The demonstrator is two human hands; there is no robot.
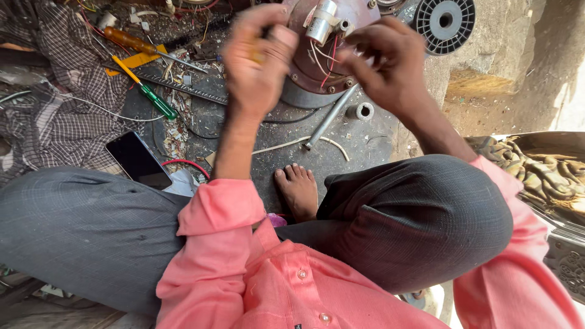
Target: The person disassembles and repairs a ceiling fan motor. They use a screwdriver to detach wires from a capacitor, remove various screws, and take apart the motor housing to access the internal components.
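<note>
A person seen from above wears a salmon-pink button-up shirt with small pale round buttons down the front. Its long sleeves are rolled back into thick cuffs on both forearms. Dark grey trousers with a faint fine check cover both legs. One bare foot shows, toes visible. Both forearms are bare below the rolled sleeves.

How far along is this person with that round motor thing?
Done: the round reddish-brown metal motor housing lies exposed, red and white wires out. In hand: both the left hand and right hand work at it. Left: the wires hang loose; the green-handled screwdriver lies aside.
</note>
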